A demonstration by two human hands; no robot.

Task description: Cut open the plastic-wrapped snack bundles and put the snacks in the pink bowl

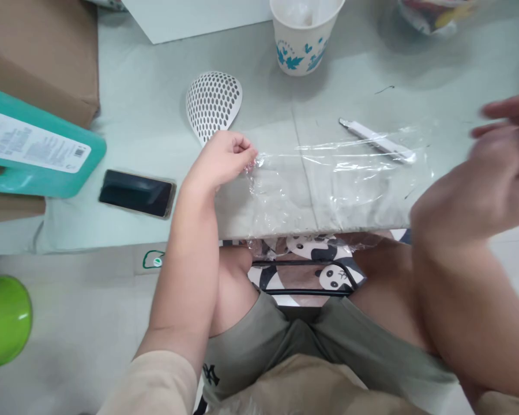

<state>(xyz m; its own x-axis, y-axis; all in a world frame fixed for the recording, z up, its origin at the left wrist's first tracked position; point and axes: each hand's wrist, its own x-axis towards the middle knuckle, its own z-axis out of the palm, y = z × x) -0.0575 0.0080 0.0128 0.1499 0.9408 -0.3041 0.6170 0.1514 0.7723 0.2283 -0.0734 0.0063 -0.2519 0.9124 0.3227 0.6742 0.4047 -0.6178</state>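
Note:
My left hand (229,158) pinches the left end of a clear plastic film (328,178), which stretches to the right across the table's front part and hangs slightly over the edge. A white utility knife (377,140) lies beneath or just behind the film's right part. Behind my left hand rests a white perforated oval piece (214,104). At the right, my right hand (488,167) is raised and smeared by motion, away from the film; two fingertips point left, and whether it holds anything cannot be made out.
A phone (137,193) lies left of my left forearm. Farther left stand a green bottle (38,144) and a cardboard box (47,52). A patterned paper cup (305,43) stands at the back, with a blurred bag (436,14) behind right. A green bin (4,320) is on the floor.

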